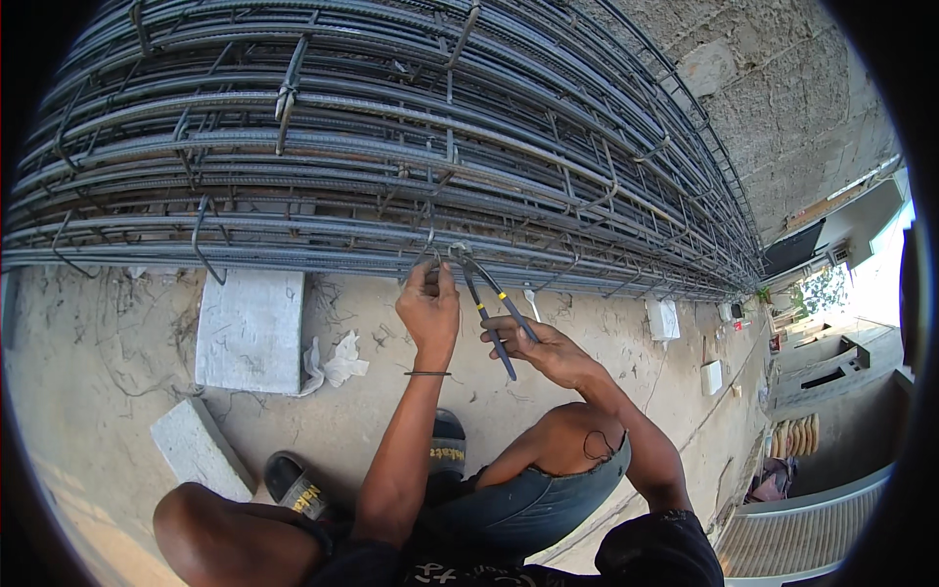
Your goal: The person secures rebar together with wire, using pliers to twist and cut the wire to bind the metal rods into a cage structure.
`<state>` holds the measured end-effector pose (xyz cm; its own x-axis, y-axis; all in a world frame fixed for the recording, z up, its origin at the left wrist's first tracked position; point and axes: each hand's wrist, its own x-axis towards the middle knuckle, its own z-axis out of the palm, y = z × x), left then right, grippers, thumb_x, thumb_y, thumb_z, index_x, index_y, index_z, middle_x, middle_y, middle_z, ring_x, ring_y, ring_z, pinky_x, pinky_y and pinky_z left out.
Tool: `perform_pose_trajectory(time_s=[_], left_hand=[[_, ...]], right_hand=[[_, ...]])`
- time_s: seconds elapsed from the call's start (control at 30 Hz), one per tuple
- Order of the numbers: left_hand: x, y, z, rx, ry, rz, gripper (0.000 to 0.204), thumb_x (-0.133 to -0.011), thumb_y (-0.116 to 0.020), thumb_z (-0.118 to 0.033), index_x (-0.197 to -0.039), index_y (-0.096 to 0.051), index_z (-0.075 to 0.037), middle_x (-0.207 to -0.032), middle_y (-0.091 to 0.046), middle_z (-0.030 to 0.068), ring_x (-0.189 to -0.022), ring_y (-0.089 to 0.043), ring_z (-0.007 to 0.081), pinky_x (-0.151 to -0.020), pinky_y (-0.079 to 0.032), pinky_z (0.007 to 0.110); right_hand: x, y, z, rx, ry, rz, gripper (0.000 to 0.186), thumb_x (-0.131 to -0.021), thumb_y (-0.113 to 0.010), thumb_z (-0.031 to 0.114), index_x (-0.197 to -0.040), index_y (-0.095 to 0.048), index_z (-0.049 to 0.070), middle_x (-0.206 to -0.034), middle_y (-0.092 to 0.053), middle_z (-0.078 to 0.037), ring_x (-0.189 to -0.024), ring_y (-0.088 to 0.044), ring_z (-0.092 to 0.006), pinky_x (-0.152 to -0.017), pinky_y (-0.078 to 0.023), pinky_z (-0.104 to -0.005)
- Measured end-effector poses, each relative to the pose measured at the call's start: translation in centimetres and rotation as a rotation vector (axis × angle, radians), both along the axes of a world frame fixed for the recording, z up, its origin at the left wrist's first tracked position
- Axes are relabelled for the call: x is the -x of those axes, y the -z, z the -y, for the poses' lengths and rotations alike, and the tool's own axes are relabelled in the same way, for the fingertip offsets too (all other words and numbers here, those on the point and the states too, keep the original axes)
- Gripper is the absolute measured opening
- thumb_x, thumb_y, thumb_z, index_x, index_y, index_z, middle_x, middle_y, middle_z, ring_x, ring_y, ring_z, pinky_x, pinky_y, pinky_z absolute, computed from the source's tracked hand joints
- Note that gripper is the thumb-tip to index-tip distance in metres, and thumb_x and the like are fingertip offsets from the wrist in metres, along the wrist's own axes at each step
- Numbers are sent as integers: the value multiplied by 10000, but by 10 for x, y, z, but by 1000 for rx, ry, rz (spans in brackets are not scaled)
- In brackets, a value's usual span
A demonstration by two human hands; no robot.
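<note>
My left hand (pixel 427 308) is raised to the lowest bars of a long rebar cage (pixel 391 145). Its fingertips are pinched together just below a small bent piece of metal (pixel 430 237); what lies between them is too small to make out. Pincers (pixel 483 303) with dark blue handles and yellow bands are in my right hand (pixel 548 352), which is closed round the handles. Their jaws point up and left, beside my left fingertips and close to the bars. The handles stand somewhat apart.
A white block (pixel 251 333) lies below the cage, with crumpled white scraps (pixel 342 362) beside it. Another pale slab (pixel 201 450) tilts near my foot. Loose wire bits litter the concrete ground (pixel 362 421). A rough grey wall (pixel 782 108) rises beyond the cage.
</note>
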<state>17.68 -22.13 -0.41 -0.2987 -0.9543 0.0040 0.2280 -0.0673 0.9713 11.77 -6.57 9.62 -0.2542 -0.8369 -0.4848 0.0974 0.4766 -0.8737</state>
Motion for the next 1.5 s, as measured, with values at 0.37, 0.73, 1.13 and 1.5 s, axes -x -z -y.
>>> perform_pose_trajectory(time_s=[0.37,0.73,1.13,1.5], left_hand=[[10,-55,-4,-638,344,-384,271,-974,-498,-218,-947,-574,41,-654,-511,11,-514,-442,91,-481,-405,219],[6,-6,2,-540,290,-496,313,-996,-448,-295,-853,-543,-33,-608,-497,18,-457,-362,71,-394,-355,247],[2,-56,18,-725,546,-500,313,-987,-471,-289,-888,-564,-7,-612,-498,24,-457,-353,68,-438,-341,240],[10,11,10,176,128,218,330,-983,-462,-204,-738,-569,-10,-554,-540,40,-437,-449,95,-379,-330,245]], right_hand=[[-7,40,-96,-103,269,42,415,-943,-516,393,-1135,-568,28,-1180,-583,-110,-1056,-560,-185,-950,-435,-352],[-61,31,-73,-204,445,44,431,-905,-595,420,-1085,-621,29,-906,-565,-31,-935,-501,-124,-811,-433,-277],[-58,64,-89,-239,471,21,353,-914,-613,324,-1111,-590,32,-994,-610,-20,-992,-518,-122,-890,-405,-279],[-74,44,-66,-256,470,-56,416,-891,-615,431,-1119,-599,84,-994,-577,-16,-987,-498,-133,-865,-399,-286]])
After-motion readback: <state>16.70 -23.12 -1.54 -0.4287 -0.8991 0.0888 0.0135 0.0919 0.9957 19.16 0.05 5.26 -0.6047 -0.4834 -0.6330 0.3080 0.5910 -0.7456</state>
